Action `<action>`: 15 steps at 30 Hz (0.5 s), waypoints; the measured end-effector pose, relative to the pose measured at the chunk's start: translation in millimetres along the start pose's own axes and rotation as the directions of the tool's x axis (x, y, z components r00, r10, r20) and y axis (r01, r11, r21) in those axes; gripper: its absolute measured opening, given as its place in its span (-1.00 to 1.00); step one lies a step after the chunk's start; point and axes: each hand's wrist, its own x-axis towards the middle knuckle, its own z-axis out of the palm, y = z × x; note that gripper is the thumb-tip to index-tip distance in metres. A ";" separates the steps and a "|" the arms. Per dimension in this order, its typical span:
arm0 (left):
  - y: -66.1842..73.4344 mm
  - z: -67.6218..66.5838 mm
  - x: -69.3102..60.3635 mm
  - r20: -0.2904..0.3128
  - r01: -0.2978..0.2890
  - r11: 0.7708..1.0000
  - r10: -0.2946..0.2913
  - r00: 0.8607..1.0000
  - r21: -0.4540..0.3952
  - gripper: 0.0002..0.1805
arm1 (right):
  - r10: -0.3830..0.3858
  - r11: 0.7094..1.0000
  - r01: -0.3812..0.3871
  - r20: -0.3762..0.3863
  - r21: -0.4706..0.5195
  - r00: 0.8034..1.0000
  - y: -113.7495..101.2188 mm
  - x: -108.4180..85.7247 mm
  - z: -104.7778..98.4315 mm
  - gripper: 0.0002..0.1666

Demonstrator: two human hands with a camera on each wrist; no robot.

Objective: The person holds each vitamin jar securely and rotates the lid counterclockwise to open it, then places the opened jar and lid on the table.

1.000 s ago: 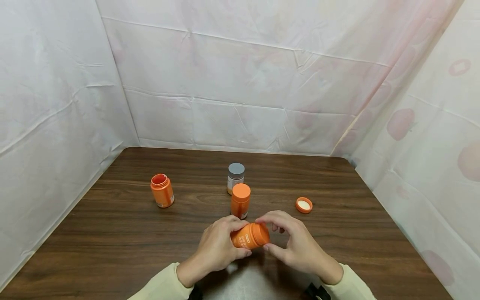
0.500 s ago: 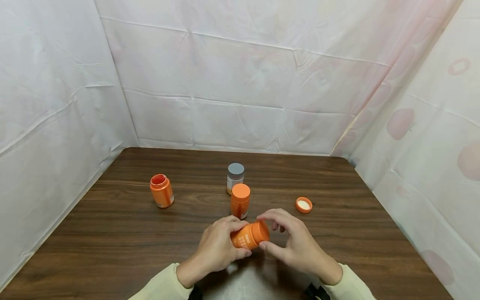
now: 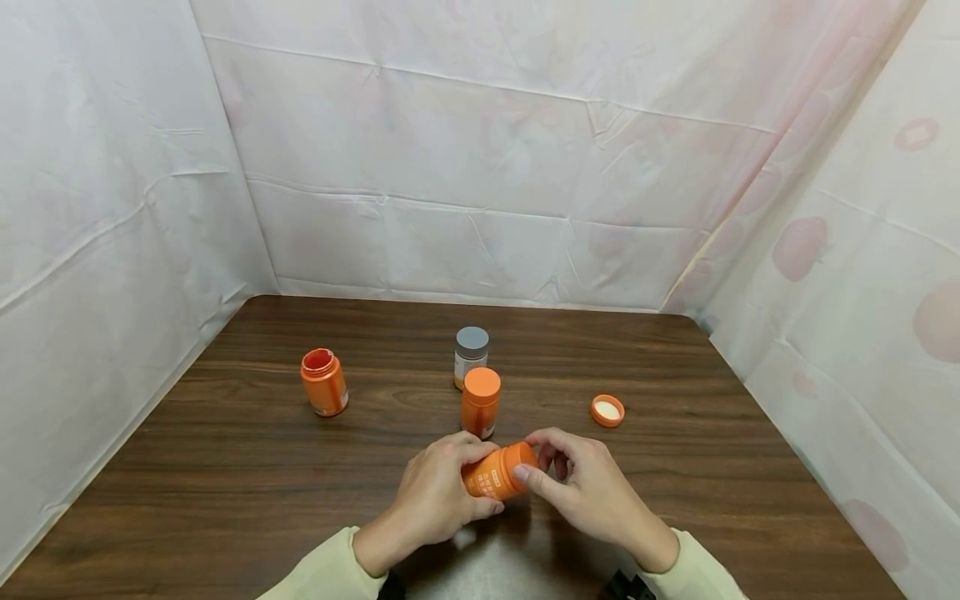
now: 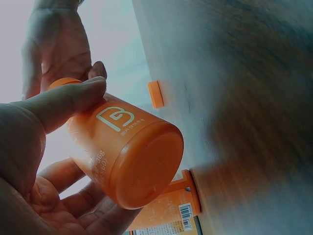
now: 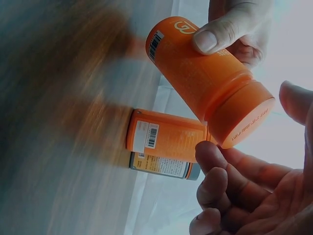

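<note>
My left hand (image 3: 438,492) grips an orange bottle (image 3: 486,477) around its body, tilted with its orange cap (image 3: 519,467) toward the right hand. At that cap is my right hand (image 3: 592,492), fingers bent around its side. The right wrist view shows the right thumb (image 5: 296,103) just clear of the cap (image 5: 244,115), with fingertips (image 5: 210,155) close to its rim. The bottle's base (image 4: 149,164) faces the left wrist camera. Just behind the hands stands a capped orange bottle (image 3: 480,402).
A grey-capped jar (image 3: 472,343) stands behind the capped orange bottle. To the left is an uncapped orange bottle (image 3: 325,383); to the right an orange lid (image 3: 607,410) lies with its white inside up. White sheeting (image 3: 465,150) surrounds the wooden table (image 3: 187,467).
My right hand has turned at the cap: its thumb has moved up across the cap's side and its fingers are drawn in. The left hand and its bottle have hardly moved.
</note>
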 end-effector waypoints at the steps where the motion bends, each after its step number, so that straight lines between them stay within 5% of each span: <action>1: 0.0 0.0 0.0 0.000 0.000 1.000 0.000 1.000 0.001 -0.42 | 0.006 1.000 -0.006 0.004 -0.001 1.000 -0.2 0.0 0.1 -0.67; 15: -0.9 0.3 -0.2 -0.003 -0.002 1.000 0.002 1.000 0.006 -0.43 | -0.079 0.997 0.079 0.016 0.005 0.997 -1.2 0.5 -2.2 -0.64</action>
